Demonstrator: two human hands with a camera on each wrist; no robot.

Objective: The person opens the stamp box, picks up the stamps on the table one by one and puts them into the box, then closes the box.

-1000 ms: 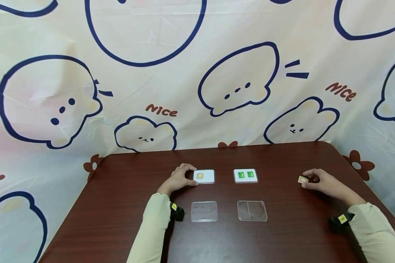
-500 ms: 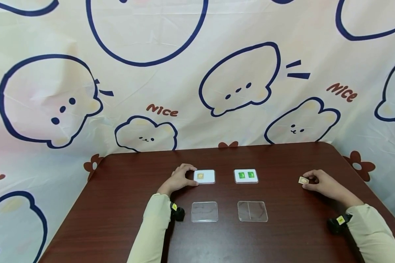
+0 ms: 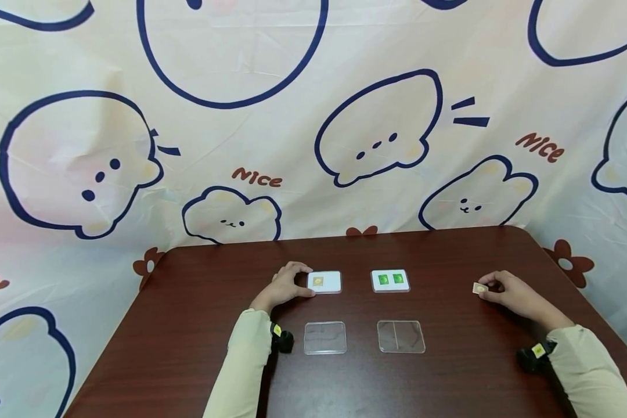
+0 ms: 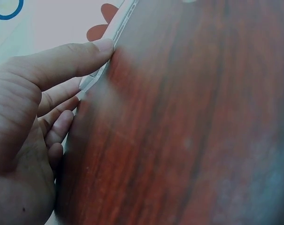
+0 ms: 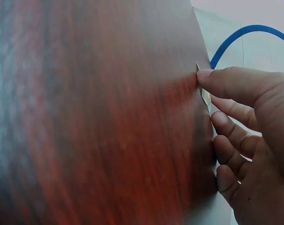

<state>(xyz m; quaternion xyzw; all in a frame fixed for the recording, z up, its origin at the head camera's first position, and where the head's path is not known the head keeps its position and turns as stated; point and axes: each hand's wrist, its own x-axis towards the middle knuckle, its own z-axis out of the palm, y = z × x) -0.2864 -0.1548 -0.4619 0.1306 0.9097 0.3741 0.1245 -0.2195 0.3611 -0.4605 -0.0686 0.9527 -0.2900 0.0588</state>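
Observation:
At the back of the table, my left hand (image 3: 282, 285) holds the left edge of a flat clear case with a white insert (image 3: 331, 282), thumb at the near corner and a finger at the far one. On the insert's left half sits a small tan square with a round yellowish mark (image 3: 318, 281). Over on the right, my right hand (image 3: 512, 292) pinches a similar small tan square (image 3: 478, 288) between thumb and fingertips. That square shows nearly edge-on in the right wrist view, close over the tabletop. The left wrist view shows the thumb along the case's rim (image 4: 95, 79).
A second white-lined case (image 3: 391, 287) with two green squares lies right of the held one. Nearer to me are two clear plastic covers, one on the left (image 3: 325, 338) and one on the right (image 3: 410, 337). A printed curtain (image 3: 292, 139) hangs behind the brown table (image 3: 188, 325).
My right wrist has shifted slightly left, and the thumb covers a bit more of its square. My left hand and the cases stay where they were.

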